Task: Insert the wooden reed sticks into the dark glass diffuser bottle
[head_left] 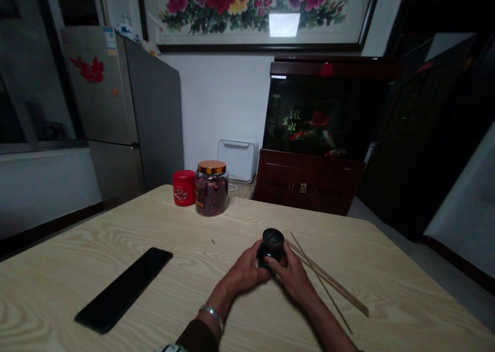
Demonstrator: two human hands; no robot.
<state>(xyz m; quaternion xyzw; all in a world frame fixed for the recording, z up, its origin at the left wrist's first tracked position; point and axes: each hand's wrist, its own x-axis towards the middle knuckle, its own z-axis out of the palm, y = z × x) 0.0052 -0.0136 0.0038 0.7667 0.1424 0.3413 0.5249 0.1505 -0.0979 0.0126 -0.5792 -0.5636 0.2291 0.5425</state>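
A sleeve [198, 336] lies below-left of the black jar [271, 244]; left hand [247, 267] and right hand [296, 277] wrap fingers round its body, probably stiff, slick, breakable, best cupped there.

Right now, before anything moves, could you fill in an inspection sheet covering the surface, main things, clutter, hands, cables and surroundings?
Surface: pale wood-grain table, with a small dark fragment on it.
Job's things: small black-lidded bottle; whether it touches the table is unclear.
Clutter: thin wooden sticks, some crossing, to the right; flat black slab to the left; red canister and copper-lidded glass jar towards the far edge.
Hands: left hand and right hand both hold the bottle.
Cables: white cord-like loop behind the glass jar, partly hidden.
Surroundings: refrigerator, aquarium, framed flower painting.
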